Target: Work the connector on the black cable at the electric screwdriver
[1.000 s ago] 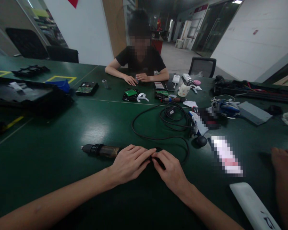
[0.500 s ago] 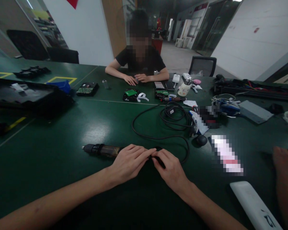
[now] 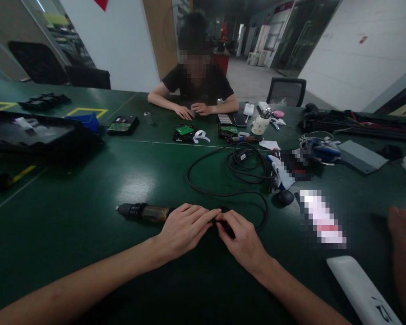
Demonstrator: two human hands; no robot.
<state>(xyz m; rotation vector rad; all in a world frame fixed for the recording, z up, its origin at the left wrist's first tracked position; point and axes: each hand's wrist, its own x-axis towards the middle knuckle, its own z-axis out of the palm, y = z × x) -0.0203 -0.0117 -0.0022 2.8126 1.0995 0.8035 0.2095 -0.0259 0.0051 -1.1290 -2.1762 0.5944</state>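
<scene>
Cylindrical tool, lower centre of frame, long axis nearly level, tip pointing left; left hand clasps its body, right hand bends at its rear end, grip there too hidden to tell. Desk surface extends left beyond the tip; cable loops above right.

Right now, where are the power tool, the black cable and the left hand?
Power tool (image 3: 154, 213): head view, brownish section of its body.
Black cable (image 3: 221, 195): head view, near side of its wide loop.
Left hand (image 3: 183, 228): head view, back of the hand.
</scene>
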